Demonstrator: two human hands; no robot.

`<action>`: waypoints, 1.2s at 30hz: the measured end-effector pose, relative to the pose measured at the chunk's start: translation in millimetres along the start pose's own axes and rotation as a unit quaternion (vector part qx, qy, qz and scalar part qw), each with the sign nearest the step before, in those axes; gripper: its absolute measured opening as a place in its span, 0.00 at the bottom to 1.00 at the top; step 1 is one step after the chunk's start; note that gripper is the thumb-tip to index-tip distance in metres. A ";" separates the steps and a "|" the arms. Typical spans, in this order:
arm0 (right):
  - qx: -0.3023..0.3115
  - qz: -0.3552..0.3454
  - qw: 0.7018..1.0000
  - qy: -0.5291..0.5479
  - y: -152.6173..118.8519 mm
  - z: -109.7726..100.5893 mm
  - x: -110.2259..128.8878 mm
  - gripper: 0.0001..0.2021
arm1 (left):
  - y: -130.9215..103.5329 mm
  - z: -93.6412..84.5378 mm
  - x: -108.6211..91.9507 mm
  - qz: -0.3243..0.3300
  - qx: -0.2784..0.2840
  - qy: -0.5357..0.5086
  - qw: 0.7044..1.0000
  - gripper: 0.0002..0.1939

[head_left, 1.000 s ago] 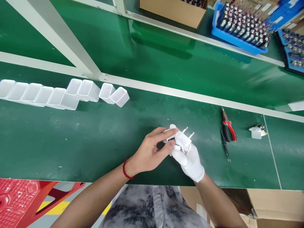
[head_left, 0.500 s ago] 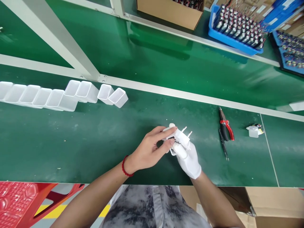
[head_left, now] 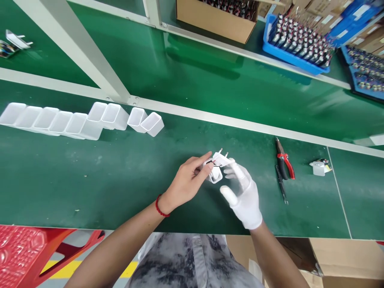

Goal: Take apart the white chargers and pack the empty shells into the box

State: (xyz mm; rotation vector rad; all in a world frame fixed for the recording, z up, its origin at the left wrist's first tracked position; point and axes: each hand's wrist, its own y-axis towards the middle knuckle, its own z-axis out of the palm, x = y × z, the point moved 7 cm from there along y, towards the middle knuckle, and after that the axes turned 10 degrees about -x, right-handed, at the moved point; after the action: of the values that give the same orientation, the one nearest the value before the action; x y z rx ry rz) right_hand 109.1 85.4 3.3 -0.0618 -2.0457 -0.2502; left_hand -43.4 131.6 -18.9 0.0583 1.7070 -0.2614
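My bare left hand (head_left: pixel 190 178) is closed on a white plug adapter housing (head_left: pixel 216 177), thumb and index finger at its upper side. A white cover with two metal prongs (head_left: pixel 222 159) is tilted up at the housing's top, and dark and red wires show between the two parts. In a white glove, my right hand (head_left: pixel 244 194) is open just to the right, thumb and fingers apart. Its fingertips come close to the pronged cover; whether they touch it I cannot tell. Part of the housing is hidden behind my left fingers.
Several white open housings (head_left: pixel 76 124) line the back left of the green bench (head_left: pixel 126 192). Red-handled pliers (head_left: pixel 283 160) and black tweezers (head_left: pixel 281 185) lie at right, near a small white part (head_left: pixel 319 168). On the shelf stands a blue bin (head_left: pixel 295 60) of wired parts beside a cardboard box (head_left: pixel 216 20).
My right hand has let go of the adapter and drawn back to the right, its fingers spreading. My left hand still has the adapter, now slightly further left and turned.
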 end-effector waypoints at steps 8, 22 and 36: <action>-0.115 0.197 0.947 0.225 6.5 -9.6 -18.0 0.20 | -12.9 7.1 -28.4 0.061 0.026 -0.054 0.996 0.30; -0.048 0.370 0.815 0.444 5.6 12.1 -34.1 0.10 | -22.5 12.5 -43.8 0.144 0.056 -0.048 0.987 0.23; -0.060 0.205 0.961 0.177 40.6 -2.1 -25.1 0.22 | -12.4 -10.3 -12.5 0.055 0.092 0.095 0.990 0.30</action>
State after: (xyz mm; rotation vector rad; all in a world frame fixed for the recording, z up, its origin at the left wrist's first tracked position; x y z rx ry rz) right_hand 128.9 126.3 -11.8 -0.4789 -1.6161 -0.1135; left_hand -53.7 123.0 -3.5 0.3229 1.8577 -0.3395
